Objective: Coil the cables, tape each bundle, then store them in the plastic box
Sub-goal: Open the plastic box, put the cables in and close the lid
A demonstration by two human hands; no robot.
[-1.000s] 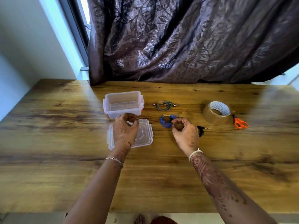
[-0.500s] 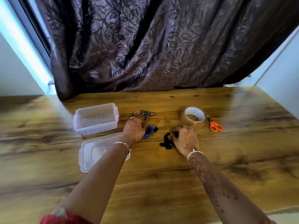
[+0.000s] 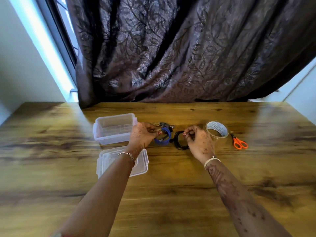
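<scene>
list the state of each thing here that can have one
plastic box: open, upright, empty
lid: off, flat on the table
blue cable: coiled, held by left grip
black cable: coiled, pinched by right grip
grey cable: coiled, lying behind the blue one
scissors: shut, lying flat

Frame centre: left hand [image 3: 142, 135] pinches the blue cable coil [image 3: 165, 139]; right hand [image 3: 199, 143] pinches the black cable coil [image 3: 179, 144]. Open plastic box [image 3: 111, 139] at centre-left, tape roll [image 3: 217, 131] and orange scissors [image 3: 239, 143] at centre-right.
</scene>
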